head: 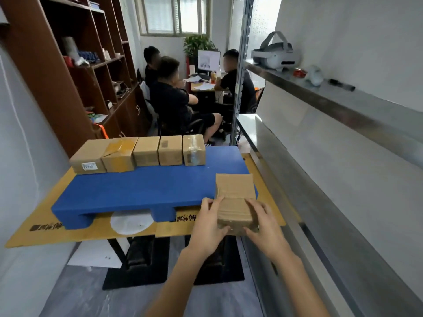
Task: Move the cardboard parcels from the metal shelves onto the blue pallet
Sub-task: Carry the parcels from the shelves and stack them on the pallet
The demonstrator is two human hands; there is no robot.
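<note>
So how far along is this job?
Done: five parcels in a row on the blue pallet. In hand: the left hand and right hand hold a sixth parcel at its near right corner. Left: the metal shelves in view show no more, so this may be the last.

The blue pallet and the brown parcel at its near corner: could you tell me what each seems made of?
The flat blue pallet looks like moulded plastic: uniform matte colour, rounded legs. The brown boxy parcel looks like cardboard: matte tan faces, possibly taped.

Five parcels (146,154) along pallet's (137,188) far edge
</note>
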